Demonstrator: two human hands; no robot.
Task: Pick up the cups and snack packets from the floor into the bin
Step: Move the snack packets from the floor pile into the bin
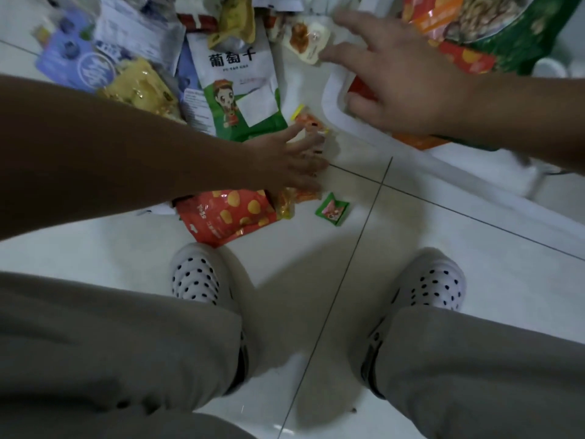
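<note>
Snack packets lie scattered on the white tiled floor: a white and green raisin packet [240, 87], a red chip packet [224, 217], a small green sachet [332, 212] and a small orange packet [311, 123]. My left hand [294, 160] reaches down with fingers spread, its fingertips at the small orange packet. My right hand [389, 80] hovers open with spread fingers over the rim of the white bin [332, 99]. It holds nothing. A small cream and orange packet [307, 42] lies just beyond its fingertips. A large green packet [506, 30] and red packets lie in the bin.
Yellow packets [142, 87], a blue packet [79, 58] and papers are heaped at the upper left. My feet in white clogs [196, 277] [433, 280] stand on bare tiles near the bottom. A white round object [549, 68] shows at the right edge.
</note>
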